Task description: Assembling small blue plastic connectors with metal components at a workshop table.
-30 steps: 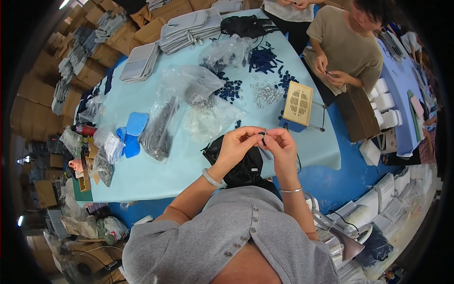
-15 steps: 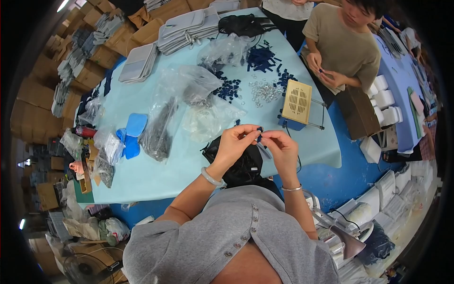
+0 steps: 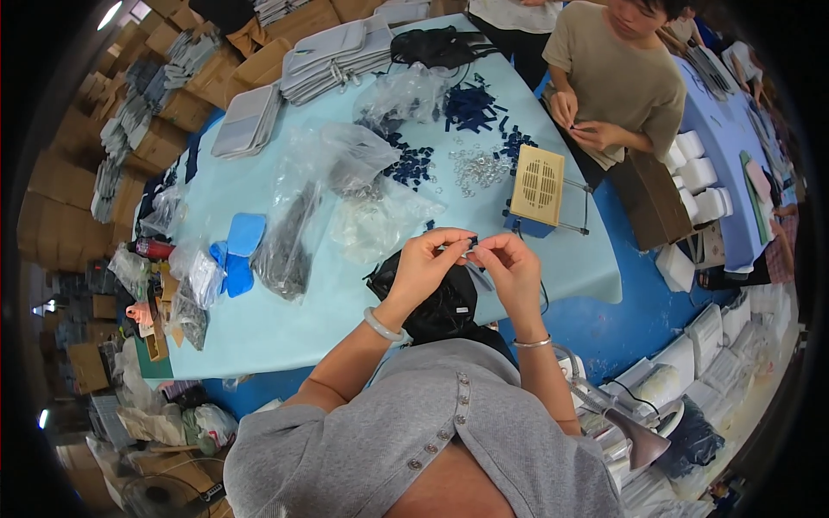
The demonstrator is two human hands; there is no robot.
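Observation:
In front of my chest, above the table's near edge, my left hand (image 3: 430,266) and my right hand (image 3: 511,269) meet fingertip to fingertip. Both pinch a small dark blue fabric tab (image 3: 472,243); whether a metal ring is on it is too small to tell. Below my hands lies a black bag (image 3: 439,302). Farther off on the table are a heap of short dark blue tabs (image 3: 411,164), a scatter of small silver rings (image 3: 477,169) and a pile of longer dark blue strips (image 3: 471,109).
A beige-topped blue box device (image 3: 537,186) with metal rods stands right of my hands. Clear plastic bags (image 3: 363,216), blue pouches (image 3: 245,235) and stacked grey cases (image 3: 337,53) occupy the pale blue table (image 3: 259,332). Beyond the device, a person (image 3: 609,82) handles something small.
My fingers have shifted slightly around the small tab, still pinched between both hands. The whole view has moved a little. The person across has lowered their hands slightly.

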